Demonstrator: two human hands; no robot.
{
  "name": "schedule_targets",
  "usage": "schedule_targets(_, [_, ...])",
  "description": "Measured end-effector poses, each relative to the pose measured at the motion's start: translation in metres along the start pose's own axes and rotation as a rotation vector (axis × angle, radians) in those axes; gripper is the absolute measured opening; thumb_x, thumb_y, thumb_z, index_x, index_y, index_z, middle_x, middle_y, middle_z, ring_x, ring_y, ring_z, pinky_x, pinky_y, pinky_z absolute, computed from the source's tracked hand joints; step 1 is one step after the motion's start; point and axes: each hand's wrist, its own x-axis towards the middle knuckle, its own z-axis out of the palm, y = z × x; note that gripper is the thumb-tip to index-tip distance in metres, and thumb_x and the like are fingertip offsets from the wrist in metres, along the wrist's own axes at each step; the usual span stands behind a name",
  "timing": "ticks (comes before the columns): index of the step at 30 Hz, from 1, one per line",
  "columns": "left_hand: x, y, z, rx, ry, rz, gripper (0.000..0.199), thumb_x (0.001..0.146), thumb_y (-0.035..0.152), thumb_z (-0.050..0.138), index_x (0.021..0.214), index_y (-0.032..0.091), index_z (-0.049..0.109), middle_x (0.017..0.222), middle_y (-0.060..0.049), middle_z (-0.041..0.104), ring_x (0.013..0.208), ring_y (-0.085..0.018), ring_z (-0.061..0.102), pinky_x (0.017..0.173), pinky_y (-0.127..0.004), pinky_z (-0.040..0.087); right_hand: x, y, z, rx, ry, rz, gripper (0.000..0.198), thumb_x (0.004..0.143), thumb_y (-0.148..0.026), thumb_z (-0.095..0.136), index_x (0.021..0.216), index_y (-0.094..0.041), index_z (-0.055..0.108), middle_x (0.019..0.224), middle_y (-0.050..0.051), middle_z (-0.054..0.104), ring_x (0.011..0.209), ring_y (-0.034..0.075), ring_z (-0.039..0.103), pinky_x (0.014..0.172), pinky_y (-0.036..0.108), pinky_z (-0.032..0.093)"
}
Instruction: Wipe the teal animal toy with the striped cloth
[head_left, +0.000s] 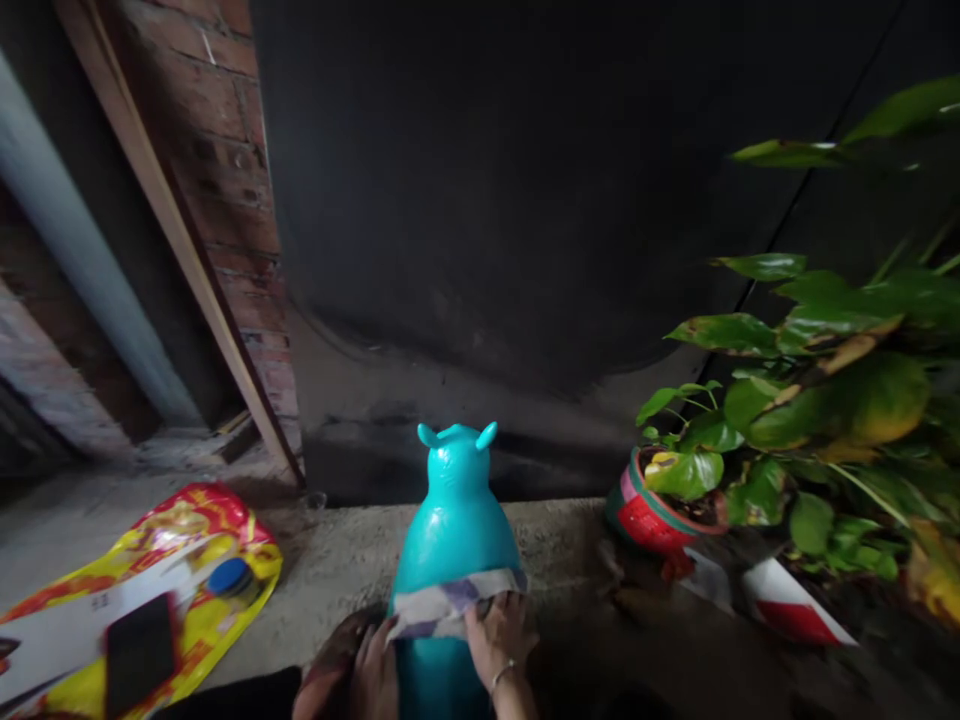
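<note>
A glossy turquoise inflatable animal (457, 540) with two small ears stands upright at the bottom middle. Across its rounded body lies a strip of white and greyish-purple cloth (442, 605). At the strip's left end, my left hand (373, 665) grips the cloth, its fingers partly hidden in shadow. My right hand (497, 632), a thin bracelet at the wrist, closes on the right end and presses it against the toy's side. Below the cloth, the toy's lower part shows between both hands.
A yellow and red plastic bag (214, 520) lies at left, bearing a phone (141, 652), papers and a blue-capped jar (231, 580). Dark panels (480, 220) rise ahead. At right stands a leafy plant in a painted pot (649, 520); a wooden post (180, 240) leans beside brick.
</note>
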Motion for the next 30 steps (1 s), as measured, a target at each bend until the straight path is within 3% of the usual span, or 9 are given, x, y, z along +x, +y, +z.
schedule_targets(2, [-0.005, -0.01, -0.003, 0.103, -0.032, -0.058, 0.042, 0.085, 0.02, 0.038, 0.115, 0.021, 0.068, 0.122, -0.008, 0.068, 0.127, -0.024, 0.056, 0.112, -0.039, 0.047, 0.003, 0.006, -0.008, 0.02, -0.025, 0.047, 0.046, 0.088, -0.054, 0.053, 0.109, -0.016, 0.068, 0.116, 0.023, 0.063, 0.113, 0.043, 0.059, 0.081, 0.061, 0.053])
schedule_targets(4, [-0.004, -0.013, -0.006, 0.151, -0.043, -0.098, 0.043, 0.078, 0.014, 0.043, 0.113, 0.015, 0.067, 0.115, -0.012, 0.07, 0.119, -0.028, 0.061, 0.106, -0.041, 0.051, 0.008, 0.016, -0.016, 0.036, -0.04, 0.077, 0.046, 0.089, -0.054, 0.05, 0.11, -0.017, 0.069, 0.109, 0.02, 0.067, 0.1, 0.039, 0.066, 0.08, 0.056, 0.054])
schedule_targets(8, [0.003, 0.002, -0.015, 0.208, -0.012, -0.061, 0.051, 0.082, 0.014, 0.039, 0.131, 0.004, 0.052, 0.137, -0.02, 0.055, 0.131, -0.027, 0.051, 0.112, -0.039, 0.045, 0.018, 0.035, -0.029, 0.054, -0.022, 0.088, 0.037, 0.093, -0.043, 0.047, 0.108, -0.018, 0.069, 0.101, 0.018, 0.07, 0.094, 0.036, 0.068, 0.082, 0.052, 0.053])
schedule_targets(10, [0.004, 0.02, -0.022, 0.218, 0.01, 0.047, 0.051, 0.088, 0.022, 0.042, 0.138, 0.009, 0.046, 0.15, -0.017, 0.042, 0.142, -0.025, 0.039, 0.117, -0.038, 0.039, 0.02, 0.038, -0.031, 0.067, 0.012, 0.069, 0.032, 0.091, -0.033, 0.05, 0.112, -0.016, 0.067, 0.11, 0.019, 0.067, 0.102, 0.034, 0.066, 0.086, 0.046, 0.052])
schedule_targets(13, [-0.001, 0.057, -0.027, 0.283, -0.017, 0.185, 0.053, 0.092, 0.031, 0.047, 0.143, 0.017, 0.044, 0.159, -0.015, 0.028, 0.148, -0.027, 0.027, 0.118, -0.047, 0.037, 0.024, 0.035, -0.029, 0.109, 0.049, 0.018, 0.038, 0.087, -0.016, 0.048, 0.123, -0.014, 0.061, 0.125, 0.018, 0.061, 0.114, 0.029, 0.061, 0.093, 0.038, 0.049])
schedule_targets(16, [-0.006, 0.095, -0.026, 0.376, -0.117, 0.24, 0.055, 0.09, 0.028, 0.051, 0.144, 0.023, 0.044, 0.161, -0.012, 0.024, 0.15, -0.029, 0.017, 0.121, -0.057, 0.027, 0.032, 0.03, -0.026, 0.169, 0.033, -0.014, 0.034, 0.085, -0.011, 0.043, 0.11, -0.017, 0.066, 0.112, 0.015, 0.067, 0.107, 0.029, 0.065, 0.094, 0.039, 0.047])
schedule_targets(19, [-0.007, 0.121, -0.02, 0.385, -0.191, 0.266, 0.056, 0.087, 0.028, 0.056, 0.142, 0.024, 0.048, 0.161, -0.011, 0.021, 0.15, -0.032, 0.013, 0.122, -0.06, 0.022, 0.041, 0.03, -0.031, 0.26, 0.016, -0.05, 0.027, 0.088, -0.019, 0.041, 0.095, -0.019, 0.066, 0.099, 0.012, 0.07, 0.099, 0.028, 0.066, 0.09, 0.039, 0.048])
schedule_targets(25, [0.002, 0.134, -0.013, 0.328, -0.199, 0.26, 0.038, 0.095, 0.026, 0.043, 0.128, 0.025, 0.062, 0.156, -0.01, 0.036, 0.149, -0.033, 0.022, 0.12, -0.059, 0.028, 0.039, 0.03, -0.055, 0.443, 0.032, -0.203, 0.044, 0.097, -0.049, 0.024, 0.098, -0.024, 0.06, 0.097, 0.006, 0.069, 0.089, 0.022, 0.065, 0.081, 0.03, 0.049])
schedule_targets(30, [0.016, 0.119, -0.022, 0.213, -0.188, 0.299, 0.046, 0.098, 0.021, 0.025, 0.12, 0.021, 0.066, 0.14, -0.009, 0.054, 0.133, -0.026, 0.048, 0.116, -0.043, 0.038, 0.031, 0.03, -0.074, 0.453, 0.016, -0.321, 0.045, 0.099, -0.051, 0.023, 0.094, -0.023, 0.058, 0.088, 0.004, 0.065, 0.083, 0.021, 0.063, 0.077, 0.029, 0.046])
